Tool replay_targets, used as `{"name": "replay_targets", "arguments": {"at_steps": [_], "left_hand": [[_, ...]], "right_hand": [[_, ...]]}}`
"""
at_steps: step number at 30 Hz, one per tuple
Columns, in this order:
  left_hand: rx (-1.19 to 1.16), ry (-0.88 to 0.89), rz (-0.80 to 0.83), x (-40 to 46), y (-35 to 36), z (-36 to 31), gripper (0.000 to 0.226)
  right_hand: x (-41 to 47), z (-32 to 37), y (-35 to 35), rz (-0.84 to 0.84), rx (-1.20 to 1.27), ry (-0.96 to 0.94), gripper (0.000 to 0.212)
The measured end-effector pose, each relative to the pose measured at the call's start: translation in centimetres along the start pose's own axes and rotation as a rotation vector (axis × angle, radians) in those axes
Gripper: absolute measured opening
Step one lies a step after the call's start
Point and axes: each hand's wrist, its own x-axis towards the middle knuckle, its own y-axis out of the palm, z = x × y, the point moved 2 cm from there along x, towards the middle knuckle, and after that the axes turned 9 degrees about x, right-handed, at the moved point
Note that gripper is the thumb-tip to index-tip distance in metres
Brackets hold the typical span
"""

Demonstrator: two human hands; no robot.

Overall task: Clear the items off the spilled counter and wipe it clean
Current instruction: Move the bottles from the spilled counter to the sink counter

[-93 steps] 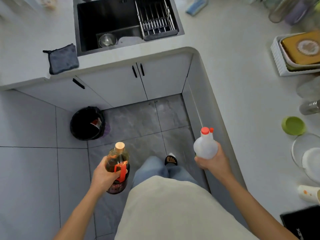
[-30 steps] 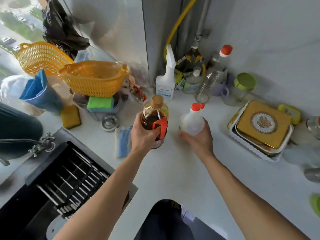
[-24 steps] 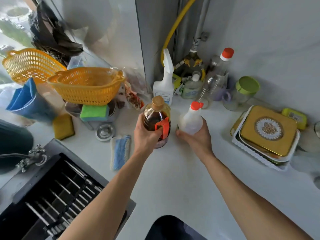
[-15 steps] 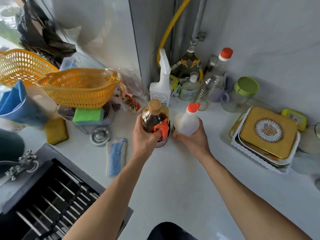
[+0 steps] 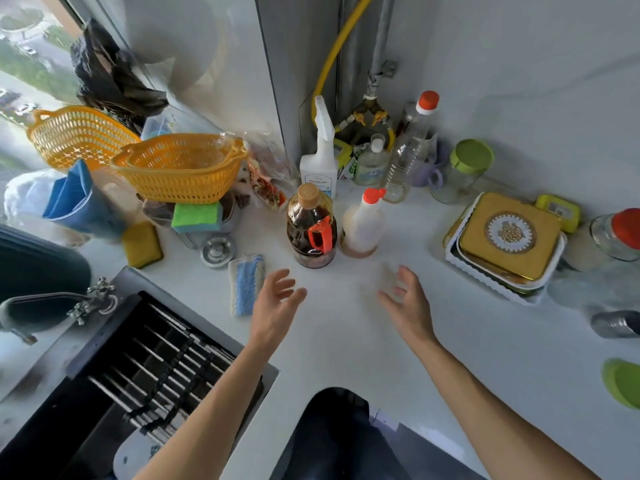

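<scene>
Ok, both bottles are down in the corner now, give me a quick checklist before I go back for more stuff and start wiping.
1. Left hand free: ok, fingers relaxed, holding nothing.
2. Right hand free: ok, open above the counter.
3. Dark sauce bottle stable: ok, upright, cap on, apart from both hands.
4. White squeeze bottle stable: ok, upright beside the dark one, red cap on.
5. Something to wipe with in reach: ok, blue cloth lies just left of the left hand.
6. Spill located: cannot tell, the counter in this view shows no clear puddle.
</scene>
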Motion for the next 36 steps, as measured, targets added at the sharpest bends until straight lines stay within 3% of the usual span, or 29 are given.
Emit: {"name": "replay_targets", "arguments": {"at_steps": [3,6,10,14,18,28,31,36], "left_hand": [[0.095,-0.059,0.119,-4.9,0.3,3.1,0.028],[0.186,-0.149,0.237,-9.8,0.6,6.0,0.025],[0.282,-0.175,0.353,-14.2,1.2,9.5,0.028],[0.406,-0.163,0.384,-16.6,2.1,11.8,0.012],[0.635,-0.079,0.488,-17.6,3.1,13.4,0.017],[1.05,0.132,0.747,-16.3,4.6,14.5,0.02],[1.195,0.262,0.849,-16.1,7.3,13.6,0.023],[1.239,0.357,0.977,-18.6,13.7,9.8,0.029]], "right_hand": [[-5.1,-2.0,-2.1,0.046,-0.024,0.04,0.039],[-10.3,-4.0,-4.4,0.103,-0.073,0.092,0.019],[-16.2,-7.6,-7.0,0.171,-0.103,0.205,0.015],[-20.3,-11.9,-9.3,0.12,-0.137,0.291,0.015],[-23.3,-16.1,-11.0,0.092,-0.138,0.38,0.017],[-33.1,-22.7,-10.9,-0.228,0.046,0.535,0.011],[-38.3,-24.8,-9.8,-0.331,0.137,0.627,0.011],[-47.4,-28.6,-7.2,-0.563,0.422,0.792,0.013]]}}
